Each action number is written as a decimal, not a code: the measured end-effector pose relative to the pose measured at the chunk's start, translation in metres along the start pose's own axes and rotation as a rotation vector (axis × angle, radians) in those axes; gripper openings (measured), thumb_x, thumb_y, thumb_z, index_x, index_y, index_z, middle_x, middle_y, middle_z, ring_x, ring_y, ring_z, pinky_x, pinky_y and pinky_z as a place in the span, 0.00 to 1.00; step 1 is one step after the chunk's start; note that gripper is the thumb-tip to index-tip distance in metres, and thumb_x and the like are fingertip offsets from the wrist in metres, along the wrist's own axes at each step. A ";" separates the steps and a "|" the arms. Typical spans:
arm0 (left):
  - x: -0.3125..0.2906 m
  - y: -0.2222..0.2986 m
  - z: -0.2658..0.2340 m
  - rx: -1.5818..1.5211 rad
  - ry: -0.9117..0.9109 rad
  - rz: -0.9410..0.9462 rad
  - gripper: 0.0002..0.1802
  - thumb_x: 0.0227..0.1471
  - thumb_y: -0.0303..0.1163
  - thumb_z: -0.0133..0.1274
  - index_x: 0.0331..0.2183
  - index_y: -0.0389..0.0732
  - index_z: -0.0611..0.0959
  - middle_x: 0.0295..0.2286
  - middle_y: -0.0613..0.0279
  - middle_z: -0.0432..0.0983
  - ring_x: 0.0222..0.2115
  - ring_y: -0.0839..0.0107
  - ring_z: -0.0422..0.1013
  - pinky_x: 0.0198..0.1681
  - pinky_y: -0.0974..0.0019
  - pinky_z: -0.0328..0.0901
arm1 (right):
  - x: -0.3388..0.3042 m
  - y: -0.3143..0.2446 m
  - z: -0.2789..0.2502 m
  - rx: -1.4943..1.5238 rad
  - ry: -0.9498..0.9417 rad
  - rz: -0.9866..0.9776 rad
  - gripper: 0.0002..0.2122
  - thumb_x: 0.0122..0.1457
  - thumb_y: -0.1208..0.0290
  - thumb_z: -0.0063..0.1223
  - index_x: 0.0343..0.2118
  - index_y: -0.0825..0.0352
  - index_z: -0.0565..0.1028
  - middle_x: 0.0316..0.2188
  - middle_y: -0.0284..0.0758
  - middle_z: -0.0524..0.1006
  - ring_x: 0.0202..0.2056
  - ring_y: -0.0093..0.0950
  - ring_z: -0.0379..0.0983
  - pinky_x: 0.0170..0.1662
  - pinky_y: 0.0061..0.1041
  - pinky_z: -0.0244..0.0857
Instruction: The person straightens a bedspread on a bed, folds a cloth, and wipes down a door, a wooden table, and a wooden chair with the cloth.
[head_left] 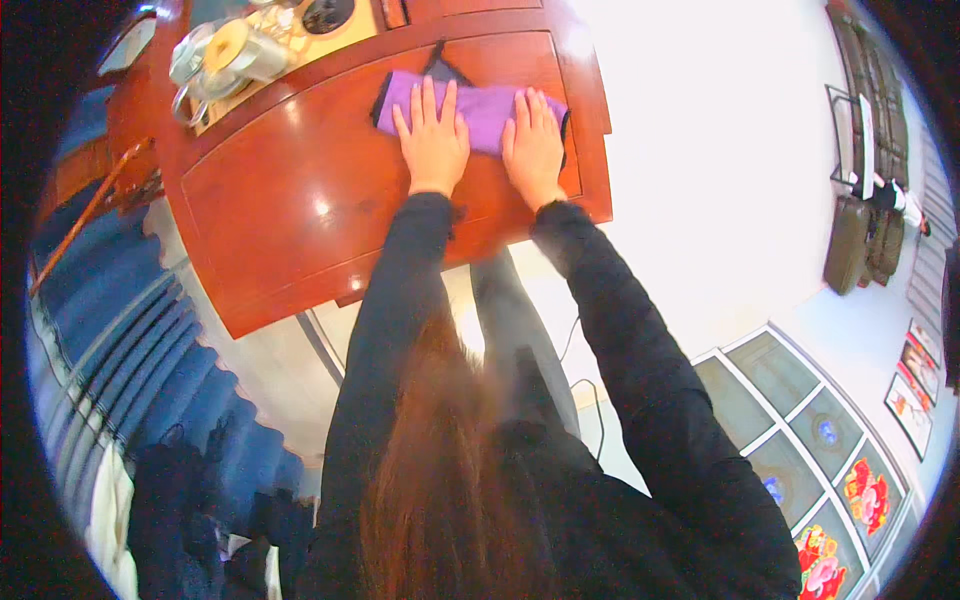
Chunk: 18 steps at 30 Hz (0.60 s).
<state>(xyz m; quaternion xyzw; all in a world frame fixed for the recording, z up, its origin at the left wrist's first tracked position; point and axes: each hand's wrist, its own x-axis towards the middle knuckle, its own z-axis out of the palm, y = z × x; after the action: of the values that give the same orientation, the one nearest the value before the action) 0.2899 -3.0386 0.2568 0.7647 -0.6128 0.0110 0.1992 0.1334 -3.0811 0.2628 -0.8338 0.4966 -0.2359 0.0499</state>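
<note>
In the head view, your left hand point(434, 148) and right hand point(534, 148) both lie palm down, neither one clenched, their fingers stretched out over the purple cloth point(487, 112). That cloth, dark along its edges, lies flat on the reddish-brown wooden table point(290, 200), with a dark pointed piece point(445, 68) showing just beyond it. Near the table's far left, a pale tray point(363, 22) holds glass vessels point(258, 58).

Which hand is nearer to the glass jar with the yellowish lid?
Left. The left hand rests on the purple cloth, to the right of the glass jar; the right hand rests on the same cloth, farther right.
</note>
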 end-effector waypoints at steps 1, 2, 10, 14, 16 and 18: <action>-0.021 -0.007 -0.010 -0.011 -0.035 -0.029 0.29 0.59 0.40 0.45 0.61 0.52 0.68 0.63 0.52 0.57 0.63 0.53 0.54 0.64 0.38 0.43 | -0.016 -0.015 -0.001 0.006 -0.023 0.010 0.22 0.60 0.69 0.49 0.56 0.71 0.68 0.58 0.49 0.68 0.61 0.46 0.62 0.64 0.42 0.54; -0.042 -0.017 -0.022 -0.013 -0.066 -0.060 0.29 0.59 0.39 0.46 0.62 0.51 0.68 0.63 0.52 0.56 0.63 0.53 0.53 0.65 0.39 0.43 | -0.030 -0.032 -0.002 0.022 -0.044 0.016 0.22 0.60 0.69 0.49 0.56 0.71 0.68 0.58 0.49 0.67 0.61 0.46 0.62 0.64 0.42 0.54; -0.198 -0.076 -0.118 0.019 -0.215 -0.295 0.32 0.55 0.39 0.51 0.61 0.49 0.68 0.63 0.51 0.56 0.63 0.54 0.54 0.66 0.42 0.43 | -0.113 -0.134 -0.030 0.259 -0.330 -0.054 0.24 0.58 0.70 0.50 0.57 0.70 0.67 0.60 0.46 0.65 0.62 0.43 0.60 0.65 0.42 0.53; -0.175 -0.097 -0.123 0.015 -0.265 -0.228 0.34 0.56 0.40 0.50 0.62 0.44 0.65 0.64 0.50 0.54 0.64 0.54 0.53 0.66 0.46 0.43 | -0.087 -0.130 -0.023 0.255 -0.466 -0.225 0.25 0.58 0.70 0.48 0.60 0.67 0.65 0.62 0.44 0.64 0.64 0.41 0.57 0.66 0.39 0.51; -0.154 -0.124 -0.115 -0.027 -0.243 -0.242 0.34 0.59 0.39 0.48 0.63 0.37 0.62 0.64 0.48 0.53 0.65 0.54 0.51 0.67 0.49 0.43 | -0.056 -0.133 -0.016 0.260 -0.586 -0.461 0.26 0.59 0.68 0.46 0.62 0.66 0.63 0.64 0.42 0.62 0.65 0.39 0.56 0.67 0.39 0.50; -0.123 -0.147 -0.098 -0.042 -0.161 -0.180 0.35 0.60 0.40 0.46 0.63 0.34 0.59 0.65 0.48 0.52 0.65 0.55 0.51 0.67 0.51 0.43 | -0.023 -0.128 0.004 0.218 -0.602 -0.506 0.27 0.60 0.67 0.44 0.63 0.64 0.61 0.65 0.40 0.60 0.66 0.37 0.55 0.67 0.39 0.49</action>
<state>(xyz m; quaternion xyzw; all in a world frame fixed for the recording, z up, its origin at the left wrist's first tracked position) 0.4197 -2.8677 0.2717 0.8107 -0.5557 -0.0810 0.1654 0.2291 -2.9981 0.2916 -0.9513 0.2112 -0.0376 0.2215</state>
